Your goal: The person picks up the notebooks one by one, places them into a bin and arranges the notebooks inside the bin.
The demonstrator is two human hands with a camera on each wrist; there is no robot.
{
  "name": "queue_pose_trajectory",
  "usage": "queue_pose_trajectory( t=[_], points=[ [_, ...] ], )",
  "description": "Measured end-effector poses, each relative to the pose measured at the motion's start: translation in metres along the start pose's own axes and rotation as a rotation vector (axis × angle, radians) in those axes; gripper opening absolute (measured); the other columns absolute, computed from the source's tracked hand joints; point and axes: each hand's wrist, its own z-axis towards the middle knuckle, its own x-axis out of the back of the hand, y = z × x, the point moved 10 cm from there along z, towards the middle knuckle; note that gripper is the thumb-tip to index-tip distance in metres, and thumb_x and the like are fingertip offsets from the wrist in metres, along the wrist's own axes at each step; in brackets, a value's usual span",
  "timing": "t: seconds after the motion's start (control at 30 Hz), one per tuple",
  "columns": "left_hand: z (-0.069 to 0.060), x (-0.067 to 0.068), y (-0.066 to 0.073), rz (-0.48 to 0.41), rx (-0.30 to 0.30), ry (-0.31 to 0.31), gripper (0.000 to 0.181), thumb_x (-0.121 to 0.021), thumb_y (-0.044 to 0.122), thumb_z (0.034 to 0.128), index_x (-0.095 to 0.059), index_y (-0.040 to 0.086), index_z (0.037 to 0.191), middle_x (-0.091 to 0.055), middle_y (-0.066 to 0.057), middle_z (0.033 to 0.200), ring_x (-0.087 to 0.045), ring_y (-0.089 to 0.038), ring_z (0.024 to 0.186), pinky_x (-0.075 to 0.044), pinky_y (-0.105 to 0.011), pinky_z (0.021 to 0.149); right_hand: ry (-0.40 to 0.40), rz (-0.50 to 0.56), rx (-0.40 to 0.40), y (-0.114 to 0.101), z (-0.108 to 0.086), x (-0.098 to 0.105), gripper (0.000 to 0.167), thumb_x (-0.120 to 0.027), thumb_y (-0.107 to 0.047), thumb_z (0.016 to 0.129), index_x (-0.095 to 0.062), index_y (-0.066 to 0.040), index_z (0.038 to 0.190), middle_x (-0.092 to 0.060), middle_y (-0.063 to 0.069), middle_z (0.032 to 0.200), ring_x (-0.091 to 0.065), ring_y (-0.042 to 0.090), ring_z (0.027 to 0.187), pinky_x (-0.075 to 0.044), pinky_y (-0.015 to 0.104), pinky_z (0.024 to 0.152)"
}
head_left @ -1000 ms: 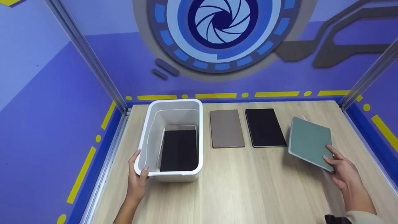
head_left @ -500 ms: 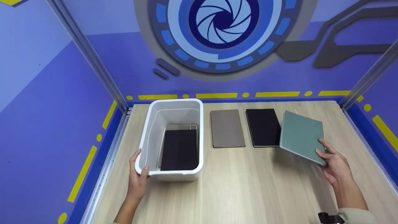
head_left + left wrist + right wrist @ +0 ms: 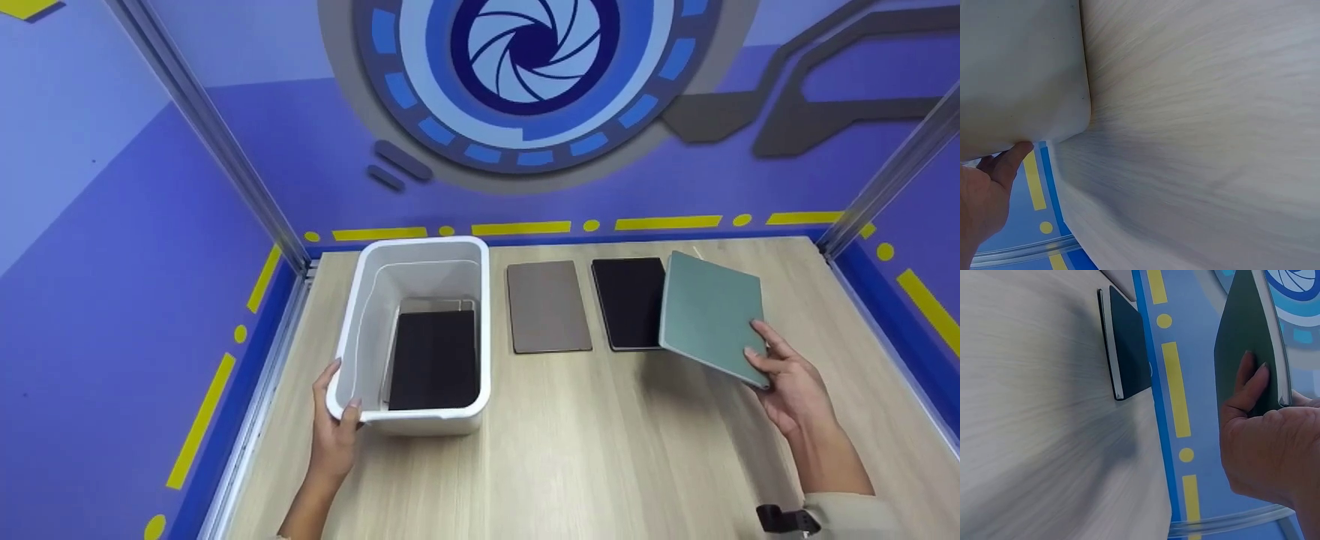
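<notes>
My right hand [image 3: 795, 390] pinches a green notebook [image 3: 712, 315] by its near right corner, thumb on top and other fingers beneath. The notebook is tilted and held above the table, covering part of a black notebook [image 3: 628, 307]. In the right wrist view the green notebook [image 3: 1247, 343] is seen edge-on, clear of the table. My left hand [image 3: 334, 435] grips the near left corner of a white bin [image 3: 485, 330], thumb over the rim. Inside the bin lies another black notebook [image 3: 433, 360], on top of something lighter, mostly hidden. A grey-brown notebook [image 3: 549, 307] lies beside the bin.
The light wooden table [image 3: 570, 450] is bounded by a blue back wall [image 3: 645, 202] and side walls with metal corner posts [image 3: 217, 142]. The bin's tall walls stand left of the row of notebooks. Bare wood shows in front of that row.
My right hand has carried the green notebook leftward and slightly toward the back, so it now overlaps the black notebook in the head view. The left hand stays on the bin.
</notes>
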Motion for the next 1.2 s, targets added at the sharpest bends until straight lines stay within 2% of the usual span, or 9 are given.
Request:
queue_pose_trajectory(
  t=[0.3, 0.43, 0.5, 0.57, 0.63, 0.7, 1.03, 1.13, 1.2],
  points=[
    [0.0, 0.0, -0.001, 0.005, -0.006, 0.001, 0.067, -0.051, 0.006, 0.1029, -0.027, 0.013, 0.165, -0.047, -0.022, 0.154, -0.059, -0.019, 0.126, -0.055, -0.023, 0.096, -0.013, -0.031, -0.002, 0.002, 0.002, -0.018, 0.076, -0.054, -0.006, 0.109, -0.015, -0.027, 0.171, 0.032, -0.009, 0.175, -0.066, -0.006, 0.11, -0.058, 0.02, 0.09],
    [0.0, 0.0, -0.002, 0.011, -0.007, 0.001, 0.067, -0.051, 0.008, 0.1027, -0.027, 0.012, 0.165, -0.046, -0.022, 0.155, -0.059, -0.019, 0.127, -0.056, -0.025, 0.096, -0.019, -0.095, -0.006, 0.005, 0.004, -0.03, 0.078, -0.055, -0.01, 0.11, -0.01, -0.025, 0.172, 0.029, -0.003, 0.176, -0.059, -0.009, 0.117, -0.056, 0.017, 0.093],
    [0.0, 0.001, -0.003, 0.009, -0.002, 0.003, 0.067, -0.051, 0.009, 0.1026, -0.027, 0.013, 0.165, -0.046, -0.022, 0.154, -0.059, -0.02, 0.126, -0.056, -0.025, 0.094, -0.026, -0.13, -0.004, 0.006, 0.006, -0.037, 0.079, -0.054, -0.011, 0.111, -0.006, -0.024, 0.172, 0.029, -0.001, 0.176, -0.049, -0.003, 0.138, -0.054, 0.015, 0.095],
    [0.0, 0.001, -0.004, 0.007, 0.006, 0.004, 0.067, -0.051, 0.009, 0.1023, -0.027, 0.013, 0.165, -0.046, -0.022, 0.154, -0.06, -0.021, 0.125, -0.057, -0.024, 0.091, -0.037, -0.156, -0.006, 0.007, 0.008, -0.045, 0.079, -0.052, -0.011, 0.111, -0.004, -0.022, 0.172, 0.03, -0.001, 0.176, -0.026, 0.007, 0.158, -0.052, 0.013, 0.096],
    [0.0, 0.001, -0.004, 0.001, 0.01, 0.004, 0.067, -0.051, 0.009, 0.1025, -0.027, 0.013, 0.165, -0.046, -0.023, 0.154, -0.06, -0.022, 0.125, -0.057, -0.023, 0.089, -0.047, -0.172, -0.002, 0.008, 0.011, -0.052, 0.078, -0.051, -0.01, 0.112, -0.003, -0.02, 0.172, 0.029, 0.0, 0.176, -0.004, 0.02, 0.167, -0.051, 0.013, 0.097],
    [0.0, 0.001, -0.004, -0.002, 0.015, 0.003, 0.067, -0.051, 0.009, 0.1028, -0.027, 0.013, 0.165, -0.045, -0.023, 0.155, -0.06, -0.022, 0.124, -0.057, -0.022, 0.088, -0.062, -0.189, 0.001, 0.009, 0.013, -0.061, 0.078, -0.051, -0.01, 0.112, -0.002, -0.018, 0.172, 0.031, 0.001, 0.176, 0.008, 0.026, 0.167, -0.051, 0.012, 0.097],
    [0.0, 0.001, -0.003, 0.011, 0.006, 0.009, 0.067, -0.051, 0.008, 0.1022, -0.028, 0.014, 0.165, -0.047, -0.022, 0.154, -0.06, -0.021, 0.124, -0.056, -0.021, 0.091, -0.112, -0.258, 0.014, 0.015, 0.021, -0.102, 0.075, -0.051, -0.008, 0.111, -0.009, -0.014, 0.173, 0.023, 0.005, 0.179, 0.008, 0.026, 0.167, -0.048, 0.01, 0.098],
    [0.0, 0.001, -0.004, 0.012, 0.012, 0.007, 0.067, -0.051, 0.008, 0.1024, -0.028, 0.015, 0.165, -0.046, -0.021, 0.155, -0.059, -0.021, 0.125, -0.055, -0.022, 0.092, -0.129, -0.262, 0.019, 0.016, 0.021, -0.115, 0.074, -0.052, -0.007, 0.111, -0.011, -0.013, 0.172, 0.019, 0.004, 0.18, 0.002, 0.025, 0.167, -0.049, 0.012, 0.099],
    [0.0, 0.001, -0.004, 0.013, 0.017, 0.006, 0.067, -0.051, 0.007, 0.1026, -0.028, 0.015, 0.165, -0.046, -0.021, 0.155, -0.058, -0.021, 0.125, -0.056, -0.023, 0.092, -0.133, -0.271, 0.024, 0.016, 0.022, -0.123, 0.074, -0.052, -0.007, 0.11, -0.013, -0.013, 0.172, 0.015, 0.004, 0.181, -0.011, 0.021, 0.164, -0.049, 0.013, 0.1]
  ],
)
